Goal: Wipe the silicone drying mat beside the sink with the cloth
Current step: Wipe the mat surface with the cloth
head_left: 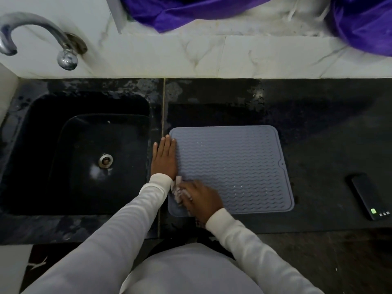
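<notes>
1. on the dark stone counter (318,134), just right of the black sink (84,162), lies the grey-blue drying mat (233,166); flat, wavy ridges across its surface, small notch midway along its right edge.
2. left hand (164,158): open, palm down, fingers straight and together, pointing away from the person. it rests flat along the mat's left edge, partly on the mat and partly on the counter strip between mat and sink.
3. right hand (201,198): closed around a bunched cloth (177,192), pressing it onto the mat's near-left corner area. knuckles up, fingers curled over the cloth.
4. cloth: pale, with a faint checked pattern; most of it is hidden under the right hand, a crumpled part shows at the fingers, just beside the left wrist. a bit more shows at the mat's near edge under the right wrist.
5. both arms in long white sleeves.
6. small glints on the mat's ridges, mostly near centre and near-right; cannot tell whether these are water drops.
7. counter behind the mat looks patchy and wet.
8. metal tap (42,37) on the pale marble wall above the sink.
9. dark phone (370,198) lies on the counter well to the right of the mat, screen partly lit at its near end.
10. purple fabric (191,11) on the ledge at the back.
</notes>
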